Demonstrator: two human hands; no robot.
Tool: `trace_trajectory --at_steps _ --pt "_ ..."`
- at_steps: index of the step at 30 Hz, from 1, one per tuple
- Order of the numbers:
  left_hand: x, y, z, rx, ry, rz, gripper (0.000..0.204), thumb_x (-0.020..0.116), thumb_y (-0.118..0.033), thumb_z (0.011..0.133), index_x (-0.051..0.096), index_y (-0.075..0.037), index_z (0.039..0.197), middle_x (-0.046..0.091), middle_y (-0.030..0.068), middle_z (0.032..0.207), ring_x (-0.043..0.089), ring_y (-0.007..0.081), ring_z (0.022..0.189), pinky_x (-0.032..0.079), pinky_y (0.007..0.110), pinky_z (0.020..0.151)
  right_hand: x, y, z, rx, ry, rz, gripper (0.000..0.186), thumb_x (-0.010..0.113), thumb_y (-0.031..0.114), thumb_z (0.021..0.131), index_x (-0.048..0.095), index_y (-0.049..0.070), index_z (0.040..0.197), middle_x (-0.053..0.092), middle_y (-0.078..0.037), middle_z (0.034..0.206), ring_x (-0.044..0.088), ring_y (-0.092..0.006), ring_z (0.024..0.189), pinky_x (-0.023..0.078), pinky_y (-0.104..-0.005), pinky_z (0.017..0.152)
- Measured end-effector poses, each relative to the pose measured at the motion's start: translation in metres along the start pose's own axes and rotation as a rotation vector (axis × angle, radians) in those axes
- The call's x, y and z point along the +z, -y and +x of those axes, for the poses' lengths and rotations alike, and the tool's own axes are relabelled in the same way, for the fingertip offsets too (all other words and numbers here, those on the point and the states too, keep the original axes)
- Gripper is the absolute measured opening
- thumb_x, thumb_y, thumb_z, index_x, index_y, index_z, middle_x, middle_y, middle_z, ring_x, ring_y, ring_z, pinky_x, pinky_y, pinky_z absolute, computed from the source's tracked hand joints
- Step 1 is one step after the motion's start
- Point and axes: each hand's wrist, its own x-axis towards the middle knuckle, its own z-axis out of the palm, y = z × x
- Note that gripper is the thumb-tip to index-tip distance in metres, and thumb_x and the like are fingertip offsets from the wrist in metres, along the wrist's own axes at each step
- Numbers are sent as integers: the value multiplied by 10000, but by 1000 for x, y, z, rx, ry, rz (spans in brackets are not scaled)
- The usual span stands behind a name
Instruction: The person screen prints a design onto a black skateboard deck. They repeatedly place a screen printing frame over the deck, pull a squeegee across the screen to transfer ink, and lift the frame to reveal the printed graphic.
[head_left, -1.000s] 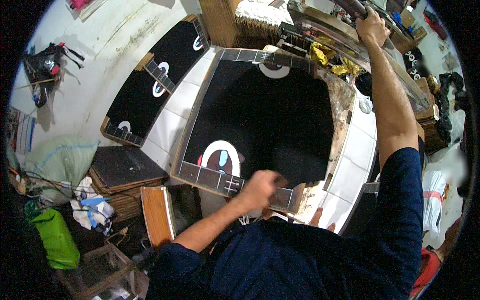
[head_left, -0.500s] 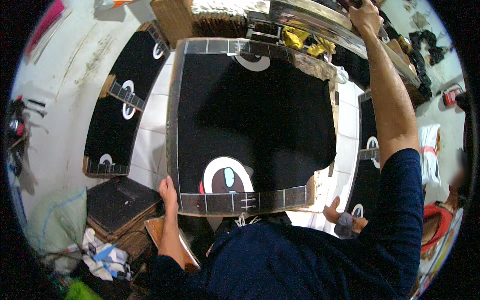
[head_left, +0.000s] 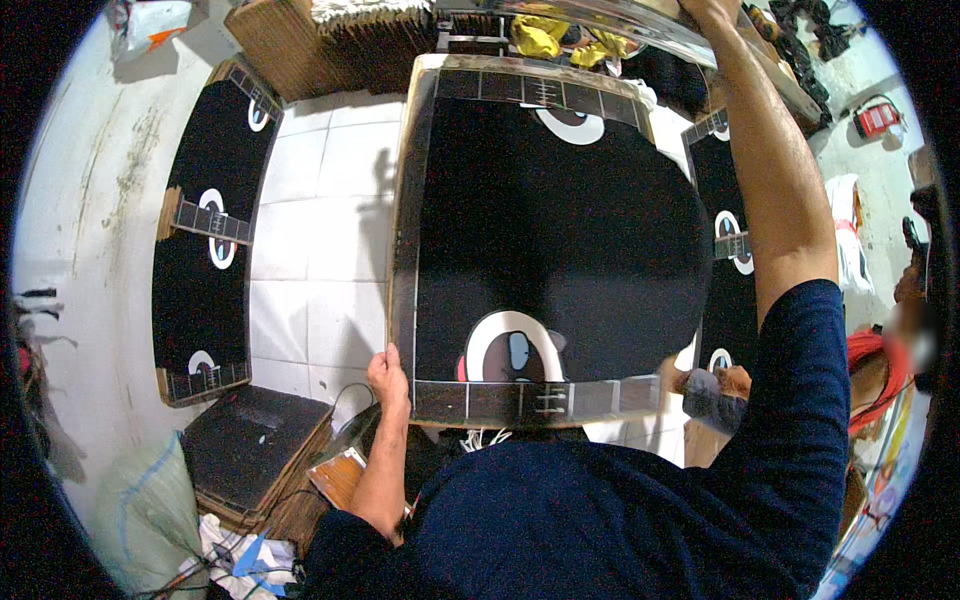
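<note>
In the middle of the frame, a black sheet (head_left: 560, 220) with white-ringed eye motifs lies over a wooden board (head_left: 402, 260), clear strips (head_left: 600, 402) crossing its near and far ends. A second ago the left hand (head_left: 388, 376) was over the near strip; now it sits at the board's left edge, lower centre-left, fingers curled in and seemingly gripping that edge. Most of the bare wood that showed along the right side is now hidden, which suggests fuller cover there. The right hand (head_left: 712, 12), cut off at upper right, is raised; its grip cannot be told.
</note>
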Motion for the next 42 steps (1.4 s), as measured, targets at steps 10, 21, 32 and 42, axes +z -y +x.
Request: trace_trajectory --at_steps 10,21,32,42 --pt "-53 -8 -5 104 194 3 502 918 -163 782 579 15 1107 723 113 993 672 177 870 538 330 815 5 -8 28 15 29 4 405 774 277 854 701 132 1225 722 -171 1182 660 -368 1158 497 -466 1002" --pt "-32 -30 -11 154 74 135 572 942 -240 735 586 16 1102 721 144 1002 679 255 911 529 386 861 5 -4 63 27 62 70 440 765 265 859 687 91 1256 714 -214 1211 667 -380 1166 515 -453 991" --pt "-13 -26 12 112 3 180 705 996 -291 641 563 8 1111 643 180 1076 625 306 1010 495 428 913 1 0 73 3 49 56 421 744 244 865 686 117 1262 721 -209 1192 673 -373 1158 526 -450 977" --pt "45 -149 9 478 -2 319 864 835 -459 834 468 30 1445 523 282 1430 484 440 1354 385 524 1140 10 -20 -16 -108 -69 57 381 761 277 857 719 174 1221 749 -126 1073 711 -344 1026 552 -465 911"
